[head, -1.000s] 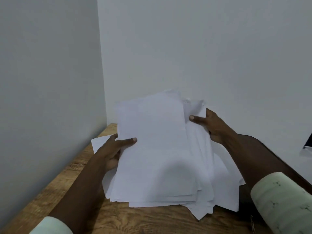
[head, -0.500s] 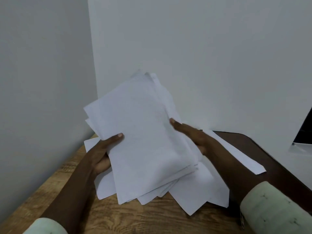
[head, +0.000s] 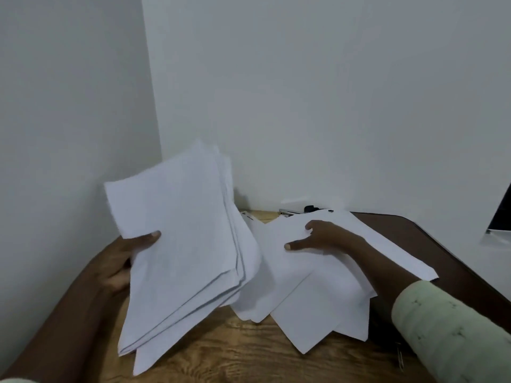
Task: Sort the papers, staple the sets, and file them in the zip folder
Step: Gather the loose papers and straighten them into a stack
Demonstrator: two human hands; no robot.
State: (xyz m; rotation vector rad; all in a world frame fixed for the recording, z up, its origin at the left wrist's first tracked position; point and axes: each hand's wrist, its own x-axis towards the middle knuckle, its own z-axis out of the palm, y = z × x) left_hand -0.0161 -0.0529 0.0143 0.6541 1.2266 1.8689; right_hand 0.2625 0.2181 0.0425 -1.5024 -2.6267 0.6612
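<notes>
Paper stack: gripped by left hand, fingers curled round its left edge, held tilted above the desk's left side. Loose sheets: fanned centre-right, right hand resting on top, fingers relaxed.

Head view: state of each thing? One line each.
paper stack: lifted, tilted, gripped by left hand
loose sheets: fanned on the table, right hand resting on them
stapler: lying by the wall, untouched
dark folder: flat, partly under loose sheets
</notes>
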